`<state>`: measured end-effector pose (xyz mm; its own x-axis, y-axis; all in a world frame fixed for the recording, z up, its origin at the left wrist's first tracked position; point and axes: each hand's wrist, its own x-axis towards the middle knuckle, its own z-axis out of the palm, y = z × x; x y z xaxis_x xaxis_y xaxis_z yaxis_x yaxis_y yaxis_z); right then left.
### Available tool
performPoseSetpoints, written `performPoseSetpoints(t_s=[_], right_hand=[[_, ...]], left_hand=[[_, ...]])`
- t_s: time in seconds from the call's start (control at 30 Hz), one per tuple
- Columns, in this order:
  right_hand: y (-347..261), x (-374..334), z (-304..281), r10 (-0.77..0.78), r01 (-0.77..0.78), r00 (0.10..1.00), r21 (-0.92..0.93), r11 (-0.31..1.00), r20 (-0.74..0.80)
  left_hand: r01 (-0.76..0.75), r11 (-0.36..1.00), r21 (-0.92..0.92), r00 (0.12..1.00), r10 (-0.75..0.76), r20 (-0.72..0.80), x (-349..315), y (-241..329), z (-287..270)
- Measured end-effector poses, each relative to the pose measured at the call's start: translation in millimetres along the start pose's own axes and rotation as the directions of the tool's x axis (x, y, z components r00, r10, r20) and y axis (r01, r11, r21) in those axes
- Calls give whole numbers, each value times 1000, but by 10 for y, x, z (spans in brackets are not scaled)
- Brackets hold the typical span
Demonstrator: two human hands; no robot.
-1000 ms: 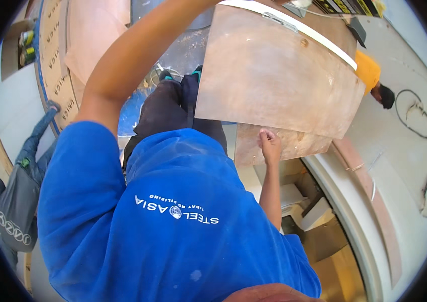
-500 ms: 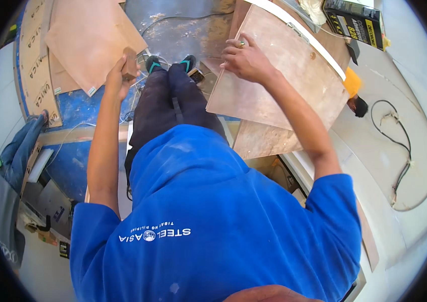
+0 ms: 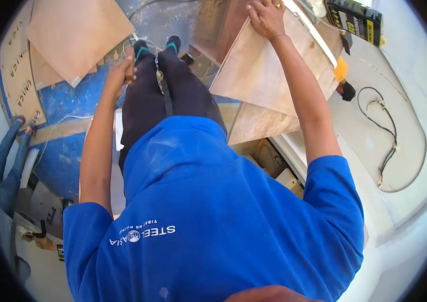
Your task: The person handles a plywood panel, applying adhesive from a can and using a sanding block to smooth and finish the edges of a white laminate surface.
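I look straight down my blue shirt and dark trousers to my feet. My right hand grips the upper edge of a large tilted plywood board, fingers curled over the rim. My left hand hangs beside my left thigh with its fingers curled in; I cannot tell whether anything is in it. A second plywood panel stands behind and below the held board.
Cut plywood sheets lie on the blue floor at upper left. A black cable loops on a white curved surface at right. An orange-handled tool and a dark box sit beyond the board. Another person's jeans-clad legs are at far left.
My left arm came down from overhead to beside my thigh. My right hand moved from the board's lower edge to its upper edge, and the board swung right.
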<state>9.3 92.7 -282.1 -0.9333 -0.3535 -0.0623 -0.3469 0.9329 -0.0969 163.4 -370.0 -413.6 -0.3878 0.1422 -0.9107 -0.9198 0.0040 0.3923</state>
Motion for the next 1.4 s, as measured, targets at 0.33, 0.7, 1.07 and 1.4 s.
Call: performPoseSetpoints(t_s=[0.33, 0.7, 1.07, 1.4], right_hand=[[-1, -4, 127, 4, 8, 986, 72, 997, -166], [26, -94, 201, 177, -142, 959, 168, 976, -222], [88, -139, 303, 260, -211, 879, 163, 964, -399], [81, -203, 248, 481, -497, 785, 68, 865, -391]], left_hand=[[-64, 997, -49, 946, 77, 316, -261, -315, 872], [-303, 950, -74, 888, 310, 340, -815, -555, 1584], [-534, 846, -10, 806, 512, 298, -849, -914, 1870], [-637, 765, 95, 766, 615, 186, -1069, -874, 2048]])
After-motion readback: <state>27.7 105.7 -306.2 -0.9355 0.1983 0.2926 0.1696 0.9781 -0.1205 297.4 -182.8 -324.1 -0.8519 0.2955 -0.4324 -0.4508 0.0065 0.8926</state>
